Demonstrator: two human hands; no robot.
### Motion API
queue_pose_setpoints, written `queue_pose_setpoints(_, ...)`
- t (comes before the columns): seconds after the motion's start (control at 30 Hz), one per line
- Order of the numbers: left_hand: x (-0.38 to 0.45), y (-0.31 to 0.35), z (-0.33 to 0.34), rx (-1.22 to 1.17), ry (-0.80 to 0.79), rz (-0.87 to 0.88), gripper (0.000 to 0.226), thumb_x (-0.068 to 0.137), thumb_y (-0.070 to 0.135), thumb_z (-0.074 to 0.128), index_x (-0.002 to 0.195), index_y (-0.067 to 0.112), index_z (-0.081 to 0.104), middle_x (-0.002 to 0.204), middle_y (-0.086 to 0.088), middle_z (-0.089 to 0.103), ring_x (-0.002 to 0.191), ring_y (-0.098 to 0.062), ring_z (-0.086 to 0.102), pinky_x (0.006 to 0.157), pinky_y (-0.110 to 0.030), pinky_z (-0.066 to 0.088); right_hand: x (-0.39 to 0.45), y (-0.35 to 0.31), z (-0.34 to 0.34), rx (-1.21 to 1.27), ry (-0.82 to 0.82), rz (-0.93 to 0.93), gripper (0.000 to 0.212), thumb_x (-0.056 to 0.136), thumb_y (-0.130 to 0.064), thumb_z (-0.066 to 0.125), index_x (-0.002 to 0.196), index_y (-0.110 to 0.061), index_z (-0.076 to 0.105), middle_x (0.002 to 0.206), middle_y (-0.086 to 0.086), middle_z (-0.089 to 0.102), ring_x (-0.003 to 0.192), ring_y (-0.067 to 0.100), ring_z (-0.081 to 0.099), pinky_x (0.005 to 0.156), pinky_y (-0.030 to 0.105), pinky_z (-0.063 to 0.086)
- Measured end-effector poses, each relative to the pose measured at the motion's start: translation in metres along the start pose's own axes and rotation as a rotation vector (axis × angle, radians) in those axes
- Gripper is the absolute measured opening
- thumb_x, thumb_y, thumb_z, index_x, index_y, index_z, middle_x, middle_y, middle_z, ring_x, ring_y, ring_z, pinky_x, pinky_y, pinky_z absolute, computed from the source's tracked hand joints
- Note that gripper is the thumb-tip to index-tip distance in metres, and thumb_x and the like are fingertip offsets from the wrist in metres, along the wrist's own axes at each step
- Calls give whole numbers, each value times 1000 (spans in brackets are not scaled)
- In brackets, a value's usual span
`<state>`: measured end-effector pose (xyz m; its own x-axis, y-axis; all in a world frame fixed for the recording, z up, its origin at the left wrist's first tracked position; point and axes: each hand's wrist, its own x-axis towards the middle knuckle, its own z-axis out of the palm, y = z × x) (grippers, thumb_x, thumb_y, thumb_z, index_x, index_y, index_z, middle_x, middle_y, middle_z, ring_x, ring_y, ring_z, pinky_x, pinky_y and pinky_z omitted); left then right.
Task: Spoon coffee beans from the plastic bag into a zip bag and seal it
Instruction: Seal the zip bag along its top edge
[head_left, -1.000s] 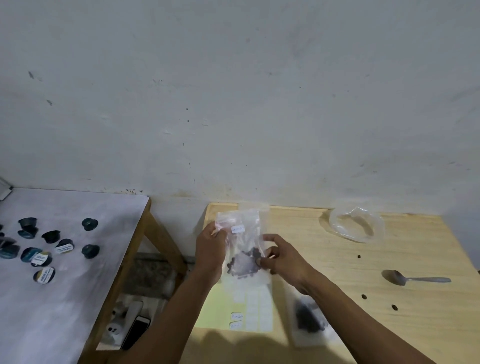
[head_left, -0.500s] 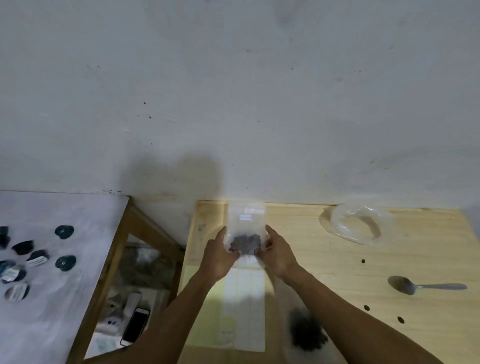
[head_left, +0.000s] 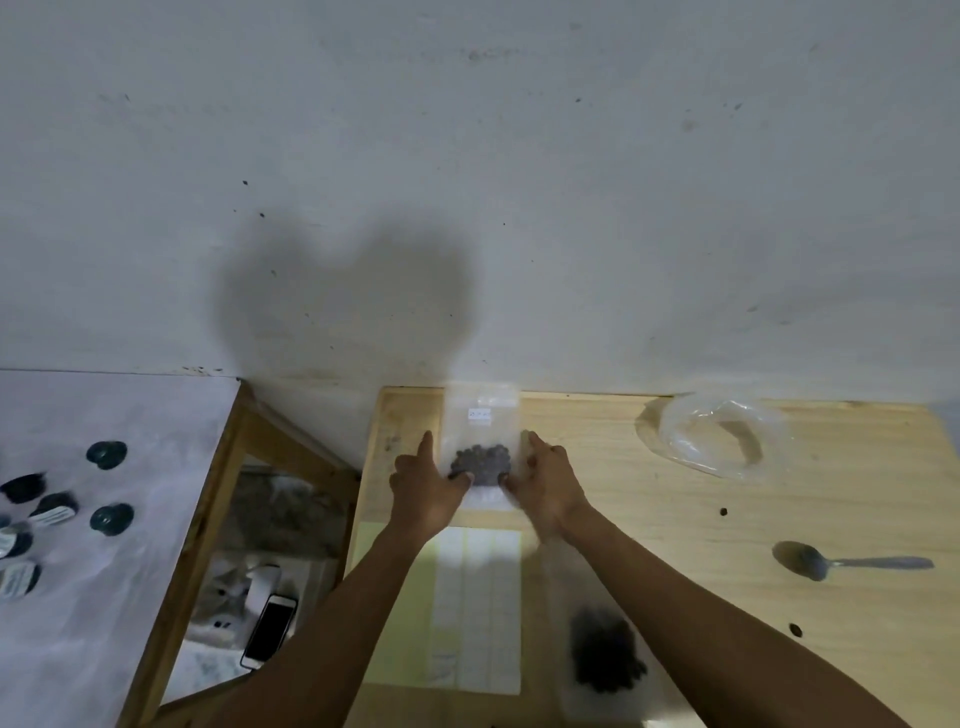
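Observation:
A small clear zip bag (head_left: 480, 421) with a white label lies at the back of the wooden table (head_left: 649, 545), dark coffee beans (head_left: 480, 462) gathered in its lower half. My left hand (head_left: 423, 493) holds its lower left edge, thumb on the bag and index finger pointing forward. Mirroring that grip, my right hand (head_left: 548, 491) holds the lower right edge. A crumpled clear plastic bag (head_left: 717, 436) sits at the back right. The metal spoon (head_left: 831, 561) lies on the table to the right, apart from both hands.
Another clear bag of beans (head_left: 605, 654) lies near the front, beside a sheet of white stickers (head_left: 467, 608). Stray beans (head_left: 723, 512) dot the wood. A white-covered table with several dark capsules (head_left: 106, 454) stands left. A phone (head_left: 270, 631) lies in the gap below.
Both hands carried the zip bag forward and down to the back of the table, turning it upright and square between them. The view tilted up toward the wall.

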<state>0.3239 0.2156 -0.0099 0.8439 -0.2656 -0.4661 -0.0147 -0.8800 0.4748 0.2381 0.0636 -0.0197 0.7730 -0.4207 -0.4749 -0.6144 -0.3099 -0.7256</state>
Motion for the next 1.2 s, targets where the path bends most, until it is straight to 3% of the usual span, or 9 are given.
queue_pose_setpoints(0.07,-12,1,-6,17,129,70,81,87,41,68,151,15,26,145,-22,38,136,-38,34,111,-44,26,-16,-2,-20,-5,20,-6,64,85,-23,71,142,-15,42,119,12,51,103,23,54,83,27,45)
queue_pose_setpoints(0.17,-36,4,-11,-185,267,265,51,88,24,70,134,15,51,119,-9,59,113,-27,56,93,-28,41,-45,12,-54,-77,66,21,65,91,-21,67,148,-12,38,129,13,51,100,18,55,84,23,42)
queue_pose_setpoints(0.33,-66,7,8,-305,-170,184,19,93,24,61,112,23,62,99,-1,70,80,-14,68,66,-20,49,-97,46,-79,-113,148,146,59,91,-20,66,145,-8,43,131,17,51,106,24,58,85,23,40)
queue_pose_setpoints(0.53,-106,5,52,-336,-564,34,47,93,26,62,135,11,48,111,-6,62,86,-23,70,67,-29,56,-146,75,-65,-153,138,273,44,90,-18,61,131,-2,56,116,18,62,98,27,61,70,22,44)
queue_pose_setpoints(0.63,-118,8,63,-350,-630,-27,56,93,25,62,142,6,42,120,-8,59,92,-24,68,72,-31,58,-158,84,-52,-164,129,263,27,83,-18,56,102,-1,66,91,15,66,85,33,62,74,40,53)
queue_pose_setpoints(0.7,-123,7,68,-363,-637,-43,61,92,26,62,145,7,38,125,-8,56,96,-23,66,73,-32,58,-163,88,-43,-144,130,249,27,78,-21,54,95,-3,65,84,14,65,79,33,61,73,44,55)
queue_pose_setpoints(0.83,-135,8,70,-305,-565,15,36,92,28,59,125,19,49,120,-3,55,92,-19,58,76,-35,54,-175,82,-34,-55,250,263,45,87,-23,57,130,-11,53,117,13,58,105,31,60,92,39,51)
queue_pose_setpoints(1.0,-141,11,52,-395,-361,103,12,94,25,56,86,17,61,90,0,68,81,-17,65,70,-29,47,-183,63,-38,233,395,235,12,94,-24,57,92,-12,58,83,5,65,75,21,61,70,36,50)
queue_pose_setpoints(1.2,-140,2,4,-696,-266,115,17,98,23,56,91,11,65,80,-4,65,73,-20,61,69,-32,52,-176,15,-35,543,283,126,14,96,-14,58,84,-9,54,68,8,62,54,15,55,52,24,45)
